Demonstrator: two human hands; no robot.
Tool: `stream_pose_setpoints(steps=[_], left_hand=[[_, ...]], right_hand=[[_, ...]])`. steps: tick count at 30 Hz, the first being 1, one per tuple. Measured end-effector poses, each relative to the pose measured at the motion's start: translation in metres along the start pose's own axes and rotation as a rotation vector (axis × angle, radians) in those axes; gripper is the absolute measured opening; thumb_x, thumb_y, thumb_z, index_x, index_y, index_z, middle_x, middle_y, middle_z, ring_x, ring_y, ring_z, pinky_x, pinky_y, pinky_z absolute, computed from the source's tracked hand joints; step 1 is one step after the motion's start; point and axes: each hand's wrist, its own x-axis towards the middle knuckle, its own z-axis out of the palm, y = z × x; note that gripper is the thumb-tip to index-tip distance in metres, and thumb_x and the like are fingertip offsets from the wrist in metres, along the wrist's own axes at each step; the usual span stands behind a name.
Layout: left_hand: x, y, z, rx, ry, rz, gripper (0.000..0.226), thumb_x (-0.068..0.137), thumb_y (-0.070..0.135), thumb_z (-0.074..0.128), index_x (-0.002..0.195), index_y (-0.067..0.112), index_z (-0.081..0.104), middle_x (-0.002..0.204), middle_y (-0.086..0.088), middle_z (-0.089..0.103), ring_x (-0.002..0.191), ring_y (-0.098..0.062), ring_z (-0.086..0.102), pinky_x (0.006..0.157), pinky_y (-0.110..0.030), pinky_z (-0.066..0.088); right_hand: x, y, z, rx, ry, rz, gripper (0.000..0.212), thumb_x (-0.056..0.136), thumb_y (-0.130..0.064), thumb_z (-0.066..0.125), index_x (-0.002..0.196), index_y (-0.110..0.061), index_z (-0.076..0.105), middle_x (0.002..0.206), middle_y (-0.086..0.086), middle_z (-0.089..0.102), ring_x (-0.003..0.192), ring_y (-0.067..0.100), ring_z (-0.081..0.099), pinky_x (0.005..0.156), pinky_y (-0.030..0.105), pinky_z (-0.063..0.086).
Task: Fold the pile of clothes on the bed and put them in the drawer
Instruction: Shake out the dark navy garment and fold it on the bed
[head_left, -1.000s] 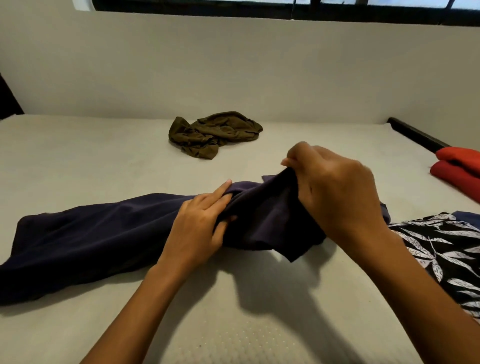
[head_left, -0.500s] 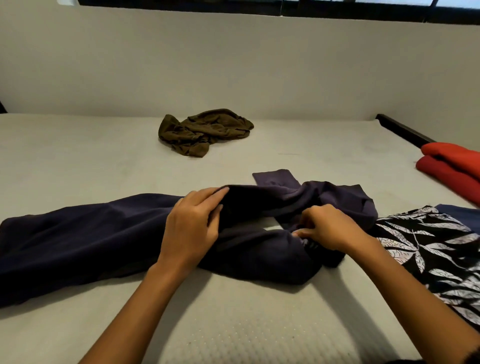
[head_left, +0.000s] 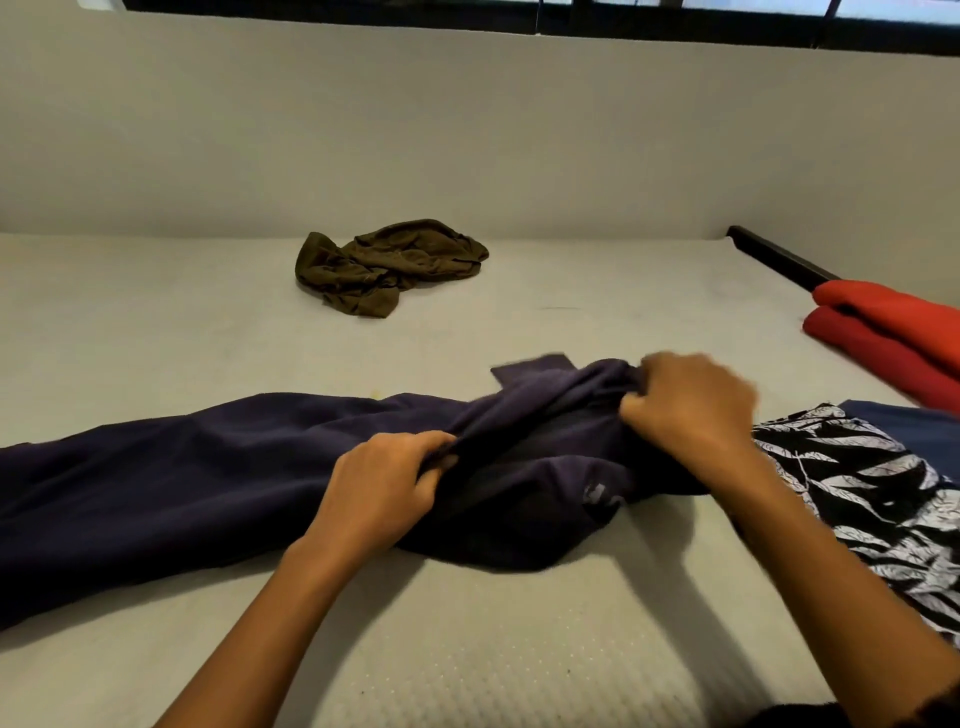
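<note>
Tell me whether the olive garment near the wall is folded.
Not folded: the olive garment lies in a wrinkled, bunched heap on the bed.

We read no text, number or brand here. Only candidate: a small pale mark (head_left: 597, 493) on the navy garment (head_left: 182, 483), on the fold nearest us, to the right of the left hand (head_left: 384, 488). It is blurred, and we cannot tell whether it is letters or a logo. The leaf-print fabric (head_left: 872, 493) at the right shows a white-on-black pattern only, with no lettering we can make out.
</note>
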Motion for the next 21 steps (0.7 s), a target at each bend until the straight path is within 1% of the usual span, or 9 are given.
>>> stream_pose_setpoints(steps=[4,6,8,10,11,12,14,17,21], left_hand=[[0.0,-0.006,0.0,0.013,0.004,0.001,0.034,0.096,0.027,0.047,0.129,0.034,0.052,0.106,0.004,0.069,0.095,-0.019,0.063,0.075,-0.031,0.046],[-0.001,-0.007,0.0,0.016,-0.058,0.014,0.037,0.095,0.032,0.048,0.132,0.037,0.048,0.107,0.006,0.068,0.095,-0.017,0.062,0.077,-0.03,0.047],[-0.003,-0.006,0.001,0.003,-0.15,0.03,0.04,0.093,0.039,0.05,0.133,0.04,0.046,0.105,0.011,0.067,0.093,-0.011,0.062,0.081,-0.027,0.047],[-0.004,-0.003,0.003,0.006,-0.218,0.06,0.04,0.09,0.047,0.051,0.13,0.045,0.047,0.098,0.018,0.064,0.086,-0.004,0.058,0.077,-0.019,0.045],[-0.003,-0.002,0.003,0.019,-0.227,0.076,0.04,0.088,0.053,0.051,0.128,0.046,0.049,0.097,0.02,0.063,0.085,-0.001,0.056,0.073,-0.015,0.042],[-0.002,-0.001,0.005,0.031,-0.216,0.092,0.043,0.084,0.061,0.048,0.124,0.047,0.052,0.096,0.021,0.063,0.085,-0.001,0.056,0.069,-0.011,0.039],[0.001,0.001,0.009,0.019,-0.193,0.116,0.062,0.068,0.077,0.036,0.117,0.045,0.059,0.089,0.023,0.055,0.083,0.0,0.051,0.065,-0.009,0.035],[0.006,0.012,0.019,-0.055,-0.26,0.088,0.077,0.056,0.083,0.03,0.114,0.04,0.057,0.102,0.021,0.047,0.097,0.0,0.044,0.081,-0.019,0.044],[0.015,0.034,0.033,-0.147,-0.292,0.028,0.065,0.068,0.075,0.051,0.117,0.032,0.055,0.107,0.017,0.05,0.095,-0.002,0.047,0.085,-0.024,0.046]], right_hand=[[-0.011,0.017,-0.053,0.064,0.534,0.119,0.015,0.083,-0.018,0.055,0.089,-0.006,0.06,0.083,0.027,0.059,0.076,0.041,0.056,0.061,0.034,0.027],[-0.008,0.023,-0.054,0.086,0.654,0.157,0.014,0.082,-0.01,0.054,0.092,-0.001,0.059,0.08,0.028,0.058,0.068,0.037,0.05,0.06,0.035,0.027],[0.003,0.033,-0.031,0.017,0.371,0.199,0.018,0.084,-0.008,0.053,0.1,-0.001,0.056,0.09,0.027,0.059,0.078,0.039,0.055,0.064,0.038,0.035],[0.008,0.042,-0.008,-0.042,-0.188,0.183,0.02,0.086,-0.015,0.055,0.105,-0.008,0.054,0.099,0.019,0.06,0.096,0.037,0.06,0.076,0.038,0.043],[0.009,0.048,0.0,-0.068,-0.362,0.173,0.019,0.086,-0.02,0.057,0.103,-0.012,0.054,0.1,0.015,0.061,0.097,0.034,0.06,0.078,0.036,0.044],[0.009,0.054,0.002,-0.084,-0.396,0.161,0.02,0.087,-0.026,0.059,0.102,-0.013,0.056,0.103,0.014,0.061,0.098,0.032,0.06,0.077,0.034,0.043],[0.012,0.062,-0.003,-0.04,-0.164,0.171,0.03,0.088,-0.038,0.058,0.103,-0.012,0.06,0.11,0.014,0.061,0.102,0.033,0.057,0.074,0.033,0.037],[0.019,0.061,-0.002,0.075,0.148,0.073,0.045,0.084,-0.045,0.063,0.113,-0.012,0.055,0.121,0.012,0.052,0.113,0.031,0.047,0.076,0.036,0.037],[0.03,0.056,0.037,-0.055,-0.236,-0.013,0.092,0.073,-0.059,0.068,0.145,-0.025,0.023,0.149,0.008,0.027,0.132,0.031,0.032,0.094,0.044,0.04]])
